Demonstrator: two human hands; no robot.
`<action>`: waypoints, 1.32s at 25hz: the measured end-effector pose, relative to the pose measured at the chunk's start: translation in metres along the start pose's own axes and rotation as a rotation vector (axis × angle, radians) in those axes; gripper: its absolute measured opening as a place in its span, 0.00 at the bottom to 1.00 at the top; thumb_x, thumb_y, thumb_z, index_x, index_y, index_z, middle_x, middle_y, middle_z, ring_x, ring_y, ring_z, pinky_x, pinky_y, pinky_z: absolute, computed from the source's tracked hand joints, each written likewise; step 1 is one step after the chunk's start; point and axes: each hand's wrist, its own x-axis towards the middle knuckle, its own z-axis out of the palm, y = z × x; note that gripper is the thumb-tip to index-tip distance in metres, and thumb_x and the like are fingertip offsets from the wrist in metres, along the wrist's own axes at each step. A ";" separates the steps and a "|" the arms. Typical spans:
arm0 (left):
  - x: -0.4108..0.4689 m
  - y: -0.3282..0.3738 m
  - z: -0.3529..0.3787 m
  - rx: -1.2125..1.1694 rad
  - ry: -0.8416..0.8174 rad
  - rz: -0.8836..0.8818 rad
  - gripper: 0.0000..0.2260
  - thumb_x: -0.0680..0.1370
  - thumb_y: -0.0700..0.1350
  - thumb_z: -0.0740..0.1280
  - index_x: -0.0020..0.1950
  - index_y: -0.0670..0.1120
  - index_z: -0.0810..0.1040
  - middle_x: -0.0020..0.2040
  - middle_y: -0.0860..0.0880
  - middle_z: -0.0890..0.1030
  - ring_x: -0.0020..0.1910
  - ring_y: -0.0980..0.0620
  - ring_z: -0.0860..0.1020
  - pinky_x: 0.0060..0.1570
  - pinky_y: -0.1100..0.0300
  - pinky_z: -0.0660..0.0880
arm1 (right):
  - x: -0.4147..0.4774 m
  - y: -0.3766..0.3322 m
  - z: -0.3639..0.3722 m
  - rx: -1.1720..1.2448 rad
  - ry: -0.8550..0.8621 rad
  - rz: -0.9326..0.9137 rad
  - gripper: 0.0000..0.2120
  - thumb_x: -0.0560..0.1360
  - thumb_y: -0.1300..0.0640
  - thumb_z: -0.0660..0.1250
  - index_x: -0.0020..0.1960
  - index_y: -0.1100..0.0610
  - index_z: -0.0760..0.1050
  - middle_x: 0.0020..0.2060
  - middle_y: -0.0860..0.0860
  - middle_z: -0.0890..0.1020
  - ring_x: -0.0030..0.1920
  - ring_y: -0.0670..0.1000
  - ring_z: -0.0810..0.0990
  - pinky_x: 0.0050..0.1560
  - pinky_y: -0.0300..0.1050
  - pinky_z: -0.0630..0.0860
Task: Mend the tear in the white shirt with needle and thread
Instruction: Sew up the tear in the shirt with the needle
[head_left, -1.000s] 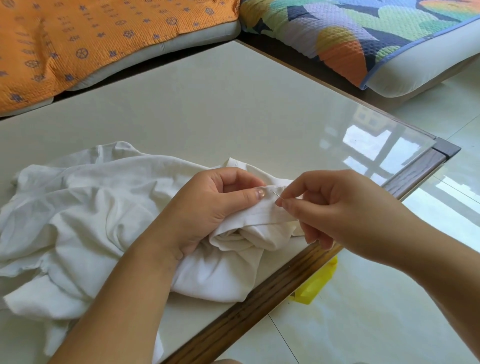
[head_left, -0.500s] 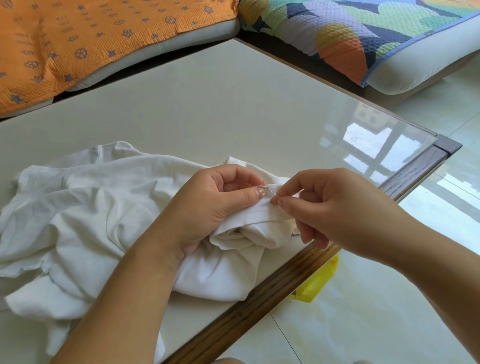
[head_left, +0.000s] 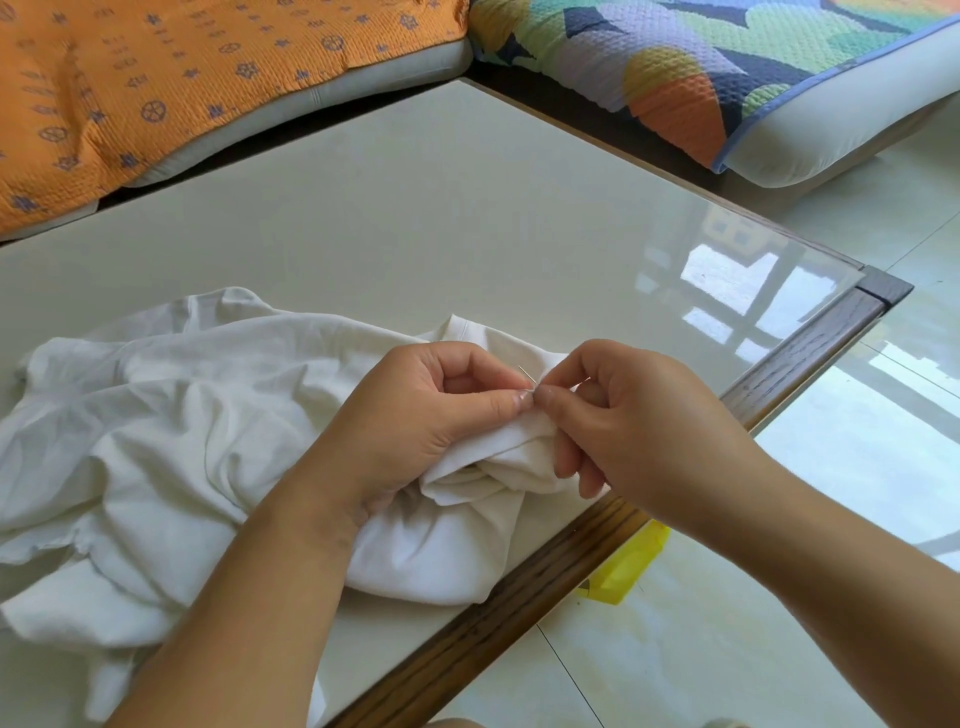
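Left hand (head_left: 415, 421): fingers curled, thumb pressing a bunched fold of the white shirt (head_left: 171, 447) against the forefinger. Grip firm on the cloth.

Right hand (head_left: 644, 431): thumb and forefinger pinch the needle (head_left: 525, 375); remaining fingers curled loosely beneath, touching the fold. The two thumbs nearly meet.

Needle: thin, silvery, a short length showing just above the pinch, slanting away from the right hand over the left thumb tip. Thread too fine to make out; the tear cannot be located.

Shirt: crumpled on the desk (head_left: 415, 208), most of it spread beyond the left wrist, one fold under both hands by the desk's wooden edge (head_left: 519, 597).

Below the right forearm, a yellow object (head_left: 631, 564) on the floor (head_left: 727, 649). Beyond the hands, an orange cushion (head_left: 156, 78) and a multicoloured cushion (head_left: 701, 67).
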 end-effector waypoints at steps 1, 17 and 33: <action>0.000 0.000 0.001 -0.014 0.001 0.001 0.05 0.70 0.41 0.74 0.44 0.44 0.83 0.45 0.41 0.86 0.44 0.47 0.85 0.47 0.55 0.81 | 0.000 0.000 0.001 0.028 0.001 0.002 0.07 0.80 0.54 0.62 0.44 0.51 0.74 0.27 0.48 0.83 0.21 0.42 0.74 0.24 0.30 0.68; -0.002 -0.001 0.011 0.133 0.008 0.074 0.07 0.78 0.43 0.70 0.53 0.45 0.86 0.46 0.46 0.87 0.51 0.49 0.85 0.56 0.56 0.80 | 0.006 -0.005 -0.005 0.235 -0.065 0.085 0.07 0.82 0.54 0.58 0.50 0.57 0.71 0.30 0.54 0.84 0.31 0.56 0.84 0.28 0.44 0.75; -0.003 0.001 0.012 0.147 -0.012 0.047 0.06 0.77 0.43 0.71 0.52 0.47 0.86 0.46 0.50 0.87 0.50 0.56 0.84 0.51 0.65 0.80 | 0.020 0.003 -0.017 0.214 0.048 0.158 0.10 0.73 0.48 0.72 0.39 0.54 0.83 0.30 0.47 0.82 0.30 0.44 0.76 0.36 0.42 0.71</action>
